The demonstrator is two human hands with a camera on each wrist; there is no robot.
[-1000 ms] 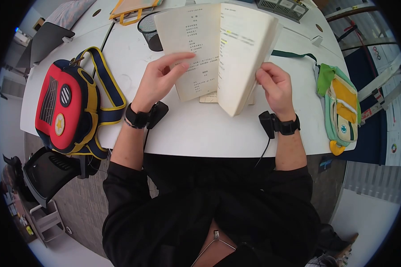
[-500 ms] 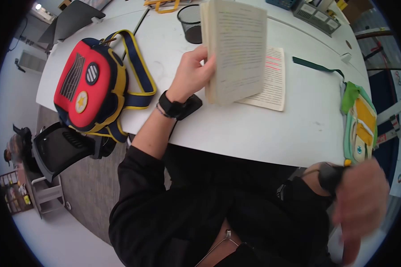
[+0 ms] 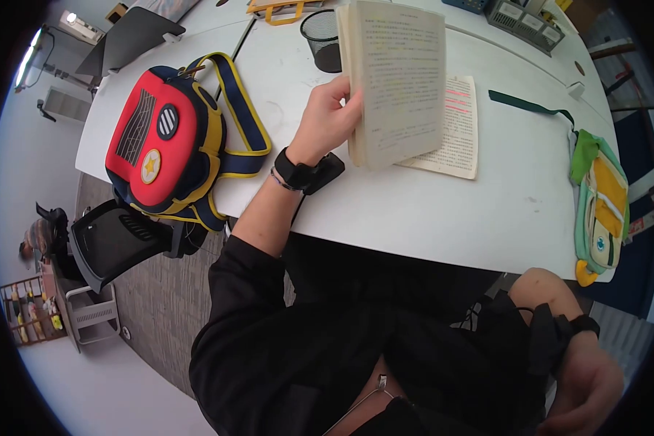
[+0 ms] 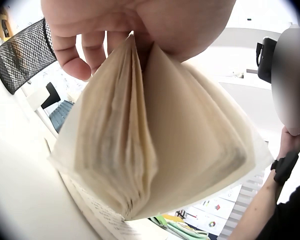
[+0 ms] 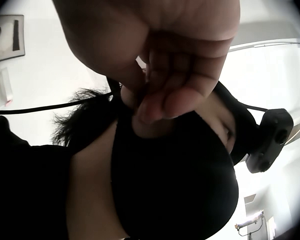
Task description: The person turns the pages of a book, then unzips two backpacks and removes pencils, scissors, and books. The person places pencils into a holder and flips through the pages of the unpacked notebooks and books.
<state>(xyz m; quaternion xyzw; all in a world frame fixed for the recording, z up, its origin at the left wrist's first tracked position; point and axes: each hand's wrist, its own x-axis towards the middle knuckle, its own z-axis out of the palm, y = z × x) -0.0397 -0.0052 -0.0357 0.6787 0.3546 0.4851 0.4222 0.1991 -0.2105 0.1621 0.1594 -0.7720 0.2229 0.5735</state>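
My left hand [image 3: 327, 120] grips a thick book [image 3: 403, 83] with yellowed pages and holds it upright over the table. In the left wrist view, its pages [image 4: 200, 135] fan apart below the palm, with fingers behind. Partly hidden behind the book, printed pages [image 3: 459, 138] with pink highlighting lie flat on the white table [image 3: 414, 211]. My right hand [image 3: 588, 385] is raised off the table at the lower right. The right wrist view shows its curled fingers [image 5: 182, 100] close to a person's face, over the upper edge of a black mask [image 5: 175, 185].
A red and navy backpack [image 3: 160, 142] stands on the left of the table, its strap reaching toward my left forearm. Behind the book is a black mesh pen holder [image 3: 323, 43]. A green and yellow bag [image 3: 601, 207] lies at the right edge, its dark strap [image 3: 527, 105] stretched inward.
My right hand has let go of the book and risen from the table toward the face. The open book has closed up somewhat in my left hand, and the head view has shifted.
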